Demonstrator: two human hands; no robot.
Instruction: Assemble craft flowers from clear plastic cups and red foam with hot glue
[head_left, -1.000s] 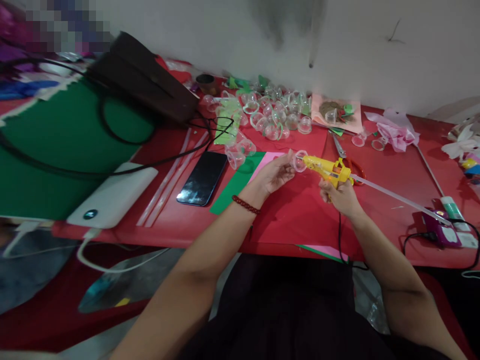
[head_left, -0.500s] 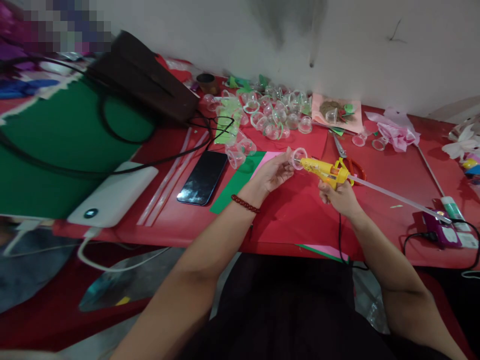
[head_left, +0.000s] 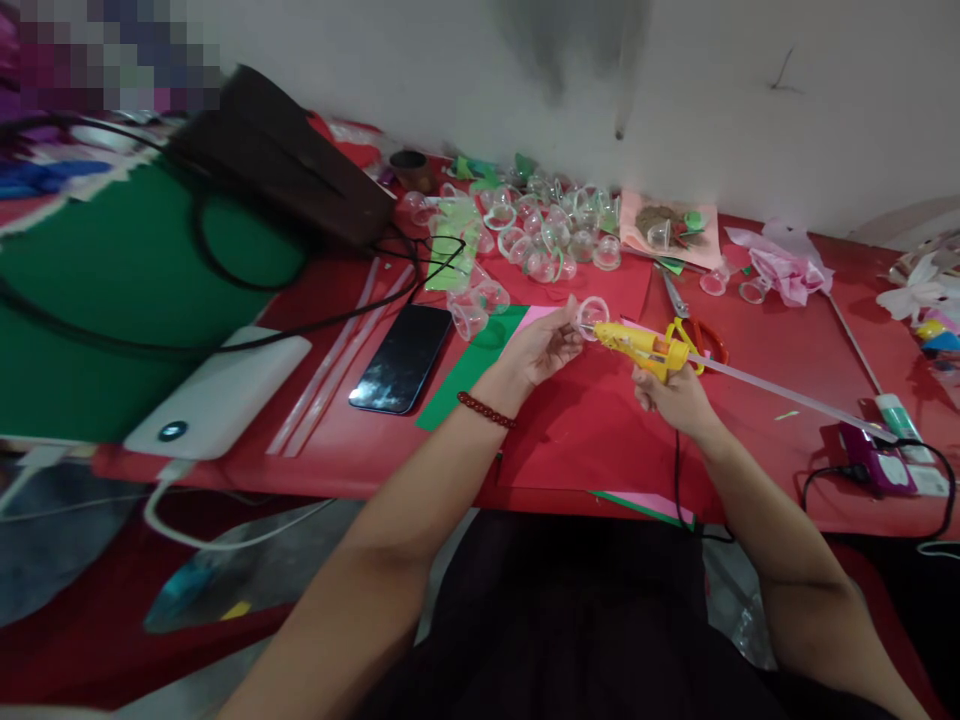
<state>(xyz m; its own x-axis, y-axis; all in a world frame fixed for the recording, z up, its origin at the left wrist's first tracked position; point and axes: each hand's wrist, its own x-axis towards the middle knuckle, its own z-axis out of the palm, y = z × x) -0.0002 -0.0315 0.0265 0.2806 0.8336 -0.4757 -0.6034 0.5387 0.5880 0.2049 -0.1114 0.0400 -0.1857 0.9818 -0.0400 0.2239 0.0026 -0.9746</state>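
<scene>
My right hand (head_left: 667, 395) is wrapped round the handle of a yellow glue gun (head_left: 637, 345), which points left. From its back a long clear glue stick (head_left: 787, 388) runs out to the right. Between thumb and fingers, my left hand (head_left: 551, 345) grips a small clear plastic dome (head_left: 594, 312) with a ringed rim. The gun's nozzle is at the dome's rim; whether they touch I cannot tell. Under both hands lies red paper (head_left: 577, 430), with green paper (head_left: 469, 365) to the left.
Many clear plastic domes (head_left: 555, 230) lie piled at the back. Scissors (head_left: 675, 295) with orange handles lie behind the gun. A phone (head_left: 401, 360), two glue sticks (head_left: 330, 375) and a white power bank (head_left: 217, 395) are at left. A black cord (head_left: 679, 480) hangs over the front edge.
The glue gun's nozzle has tipped slightly and the dome in my left hand has turned a little. The whole view has shifted slightly; both hands keep their holds.
</scene>
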